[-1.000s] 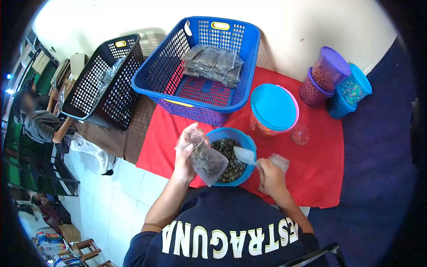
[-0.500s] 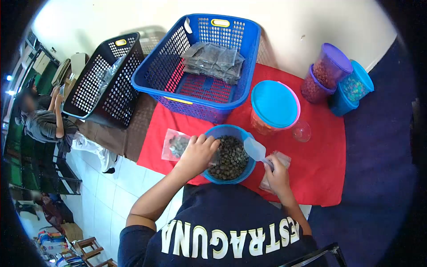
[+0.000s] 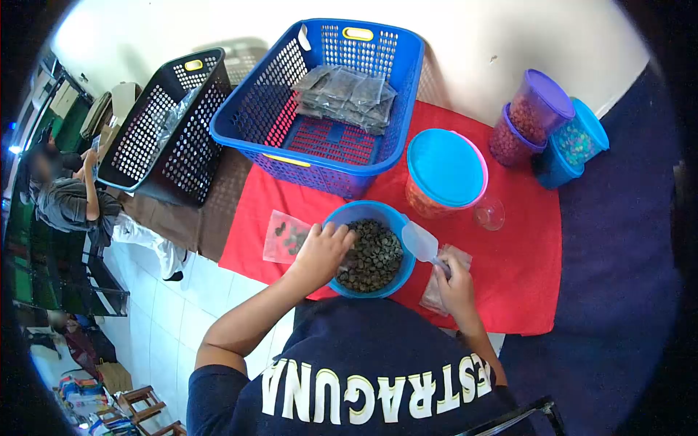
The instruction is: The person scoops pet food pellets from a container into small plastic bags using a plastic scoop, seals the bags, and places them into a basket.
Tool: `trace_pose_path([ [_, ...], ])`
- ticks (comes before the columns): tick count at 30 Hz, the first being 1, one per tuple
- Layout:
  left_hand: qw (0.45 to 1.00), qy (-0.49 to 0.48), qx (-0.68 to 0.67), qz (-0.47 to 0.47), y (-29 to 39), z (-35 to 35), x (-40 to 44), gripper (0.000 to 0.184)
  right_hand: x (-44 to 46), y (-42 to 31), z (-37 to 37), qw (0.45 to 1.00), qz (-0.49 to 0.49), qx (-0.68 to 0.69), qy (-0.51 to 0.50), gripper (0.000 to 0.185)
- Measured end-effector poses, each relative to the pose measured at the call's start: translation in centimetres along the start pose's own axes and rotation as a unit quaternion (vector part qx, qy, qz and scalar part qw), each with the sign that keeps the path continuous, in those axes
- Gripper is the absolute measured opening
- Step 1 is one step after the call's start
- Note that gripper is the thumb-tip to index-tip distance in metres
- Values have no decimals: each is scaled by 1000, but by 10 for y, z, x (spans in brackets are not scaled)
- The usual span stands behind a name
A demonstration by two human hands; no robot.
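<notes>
My left hand is closed on a clear plastic bag at the left rim of a blue bowl. The bag is tipped over, with a few dark pieces in its outer end; its mouth is hidden under my fingers. Many small dark greenish pieces fill the bowl. My right hand grips the handle of a translucent scoop, whose blade rests over the bowl's right rim and looks empty. Beside my right hand lie flat clear bags.
Behind the bowl stand a blue basket with filled packets and a blue-lidded tub. A black basket is at the left, with stacked tubs and a clear lid at the right. Another person is far left.
My left hand has come down from holding the bag upright over the bowl to its left rim, tipping the bag. Pieces in its outer end have thinned. The scoop has shifted from the bowl to its rim.
</notes>
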State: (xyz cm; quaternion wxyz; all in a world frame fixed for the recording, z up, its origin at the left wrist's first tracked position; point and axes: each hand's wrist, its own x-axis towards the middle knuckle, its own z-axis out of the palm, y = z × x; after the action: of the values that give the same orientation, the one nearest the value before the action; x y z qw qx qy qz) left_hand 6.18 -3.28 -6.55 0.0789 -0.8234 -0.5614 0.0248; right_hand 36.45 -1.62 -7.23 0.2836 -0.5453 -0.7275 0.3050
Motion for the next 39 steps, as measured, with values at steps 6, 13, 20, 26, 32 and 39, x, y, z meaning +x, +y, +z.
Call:
trace_pose_path([
  [6, 996, -10, -88, -3, 1, -8, -1, 68, 3, 7, 12, 998, -48, 8, 30, 12],
  [13, 905, 151, -387, -93, -23, -38, 2, 66, 4, 6, 12, 999, -27, 17, 15, 12],
  [20, 562, 306, -765, -73, -17, -64, -18, 78, 0, -3, 10, 999, -22, 24, 22, 12],
  [26, 478, 257, -839, -40, -9, -62, -20, 80, 11, -24, -18, 992, -94, 49, 66, 19],
  [32, 680, 207, -701, -55, -3, -51, -21, 72, 12, -72, -52, 990, -64, 122, 40, 21],
  [39, 811, 82, -579, 6, 7, -73, -17, 71, 23, -130, -102, 936, -315, -158, 11, 28],
])
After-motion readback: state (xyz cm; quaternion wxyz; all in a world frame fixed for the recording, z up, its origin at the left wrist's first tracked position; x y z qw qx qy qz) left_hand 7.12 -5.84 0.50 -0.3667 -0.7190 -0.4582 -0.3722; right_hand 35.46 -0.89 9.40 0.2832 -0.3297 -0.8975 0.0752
